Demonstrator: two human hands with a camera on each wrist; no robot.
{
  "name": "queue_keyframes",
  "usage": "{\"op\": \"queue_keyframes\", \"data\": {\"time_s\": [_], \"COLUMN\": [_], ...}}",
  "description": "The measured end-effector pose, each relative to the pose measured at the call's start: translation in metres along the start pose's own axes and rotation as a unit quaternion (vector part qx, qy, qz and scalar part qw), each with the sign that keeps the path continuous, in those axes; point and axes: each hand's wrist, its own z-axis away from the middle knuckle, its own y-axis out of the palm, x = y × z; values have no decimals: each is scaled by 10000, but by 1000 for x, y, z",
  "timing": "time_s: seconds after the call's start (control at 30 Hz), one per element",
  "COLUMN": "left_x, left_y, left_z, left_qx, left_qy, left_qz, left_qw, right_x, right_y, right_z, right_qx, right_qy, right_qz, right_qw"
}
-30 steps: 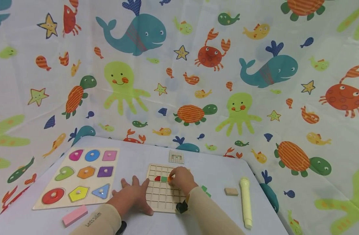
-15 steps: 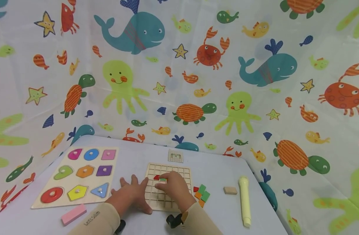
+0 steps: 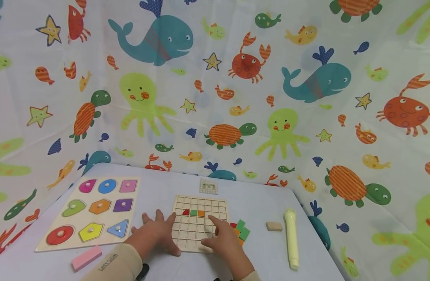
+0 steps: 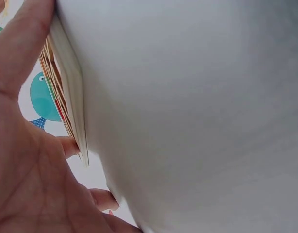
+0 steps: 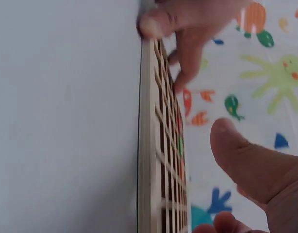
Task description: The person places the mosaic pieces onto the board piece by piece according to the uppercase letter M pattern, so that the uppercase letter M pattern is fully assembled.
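We see the wooden grid board (image 3: 199, 222) lying flat on the pale surface (image 3: 264, 257), near its front edge. Three small tiles sit side by side in its second row: a red tile (image 3: 185, 212), a green tile (image 3: 193, 213) and an orange tile (image 3: 201, 213).

Our left hand (image 3: 155, 234) lies flat on the surface with fingers spread, its grip apart, thumb and forefinger touching the board's left edge. Our right hand (image 3: 223, 240) rests on the board's lower right part, fingers relaxed and holding nothing, the forefinger extended over the grid.

Just beside the board's right edge lies a small heap of loose tiles (image 3: 241, 231). Further right we find a wooden block (image 3: 273, 226) and a pale yellow marker (image 3: 291, 238). Behind the board lies a small pattern card (image 3: 208, 186). To the left sits a shape puzzle (image 3: 91, 210), with a pink block (image 3: 86, 258) in front of it.
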Motion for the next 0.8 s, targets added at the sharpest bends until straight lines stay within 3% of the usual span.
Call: {"op": "queue_keyframes", "data": {"time_s": [0.2,0.43,0.53,0.8], "left_x": [0,3,3,1], "left_y": [1,-1,-2,1], "left_z": [0,-1,0,-2], "left_qx": [64,63,72,78], "left_qy": [-4,-5,9,18], "left_qz": [52,50,69,56], "left_qw": [10000,10000,9999,10000], "right_x": [-44,-85,-89,-88], "right_y": [-39,-79,-84,-79], "right_z": [3,-27,-41,-67], "right_qx": [-416,-687,-601,-95], "right_qy": [369,865,903,1488], "right_qz": [142,817,1007,902], "right_qw": [9984,9905,9890,9847]}}
